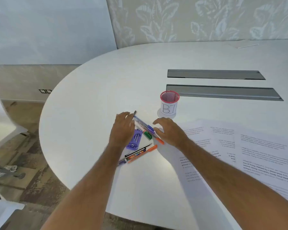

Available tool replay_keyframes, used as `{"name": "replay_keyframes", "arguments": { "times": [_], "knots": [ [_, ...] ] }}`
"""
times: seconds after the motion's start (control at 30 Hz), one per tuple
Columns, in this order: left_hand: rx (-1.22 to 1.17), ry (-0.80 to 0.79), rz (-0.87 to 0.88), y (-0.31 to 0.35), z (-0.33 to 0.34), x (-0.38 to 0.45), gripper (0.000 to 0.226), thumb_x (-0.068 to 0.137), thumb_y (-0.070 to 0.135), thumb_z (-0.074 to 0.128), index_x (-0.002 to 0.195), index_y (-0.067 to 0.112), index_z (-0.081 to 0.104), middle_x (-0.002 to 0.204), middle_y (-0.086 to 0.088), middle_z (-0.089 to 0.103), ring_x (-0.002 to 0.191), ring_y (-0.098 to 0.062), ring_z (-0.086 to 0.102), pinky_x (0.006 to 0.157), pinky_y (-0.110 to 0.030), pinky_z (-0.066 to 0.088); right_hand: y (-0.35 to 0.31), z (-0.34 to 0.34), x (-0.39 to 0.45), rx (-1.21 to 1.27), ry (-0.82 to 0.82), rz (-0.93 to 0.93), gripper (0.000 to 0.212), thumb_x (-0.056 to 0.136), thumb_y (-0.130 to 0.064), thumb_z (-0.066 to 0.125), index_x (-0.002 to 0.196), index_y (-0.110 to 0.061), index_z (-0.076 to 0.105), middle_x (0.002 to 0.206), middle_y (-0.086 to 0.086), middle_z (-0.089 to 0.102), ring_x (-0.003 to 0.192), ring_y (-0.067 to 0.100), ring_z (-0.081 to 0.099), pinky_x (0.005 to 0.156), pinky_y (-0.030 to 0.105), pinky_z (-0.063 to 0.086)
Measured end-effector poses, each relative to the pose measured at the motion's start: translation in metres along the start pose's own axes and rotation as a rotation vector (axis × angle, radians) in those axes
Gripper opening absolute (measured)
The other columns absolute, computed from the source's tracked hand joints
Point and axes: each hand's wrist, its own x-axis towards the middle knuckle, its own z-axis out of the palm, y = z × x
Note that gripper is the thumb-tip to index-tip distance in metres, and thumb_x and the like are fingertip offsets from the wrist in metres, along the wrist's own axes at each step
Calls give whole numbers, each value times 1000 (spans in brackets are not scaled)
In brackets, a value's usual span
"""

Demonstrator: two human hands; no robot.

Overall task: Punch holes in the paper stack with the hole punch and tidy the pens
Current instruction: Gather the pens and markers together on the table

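The pink mesh pen cup [169,103], marked "BT" on a white label, stands upright on the white oval table [93,90]; all else is placed from it. Just nearer than the cup and to its left lies a loose cluster of pens [144,126], with a green-capped marker [147,135] and an orange pen [159,141] among them; the left hand [123,128] flanks this cluster on the far side from the cup, fingers straight and gripping nothing; the right hand [169,131] sits just nearer than the cup, fingers loosely curved over the pens, holding none. A purple hole punch [134,140] lies partly under the left hand; more pens [138,154] lie nearer still; printed paper sheets [239,146] spread to the cup's right and nearer.
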Motion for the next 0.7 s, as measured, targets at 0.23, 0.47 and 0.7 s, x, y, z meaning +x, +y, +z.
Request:
{"name": "replay_keyframes", "arguments": {
  "times": [0.23, 0.47, 0.7],
  "knots": [
    [-375, 94, -380, -28, 17, -29, 26, 98, -1, 61, 123, -3, 69, 125, -20, 69, 118, -43, 60, 104, -47, 45, -16, 17, 13, 24, -100, -15, 26, 103, -36, 64, 124, -22, 66, 126, 3, 70, 115, 24, 61, 94, 39, 51],
    [-476, 81, -517, -29, 31, -48, 24, 98, 9, 65, 120, 4, 71, 120, -13, 71, 111, -38, 63, 101, -46, 46, -20, 29, 17, 39, -61, -53, 21, 100, -29, 68, 119, -20, 67, 124, 0, 69, 109, 23, 63, 90, 42, 57],
    [-548, 8, -505, -28, 33, -50, 33, 99, 18, 66, 130, 7, 67, 127, -9, 65, 117, -31, 56, 100, -37, 41, -13, 32, 22, 7, -61, -40, 16, 98, -18, 69, 113, -16, 68, 120, 5, 70, 106, 24, 64, 86, 40, 58]
  ]
}}
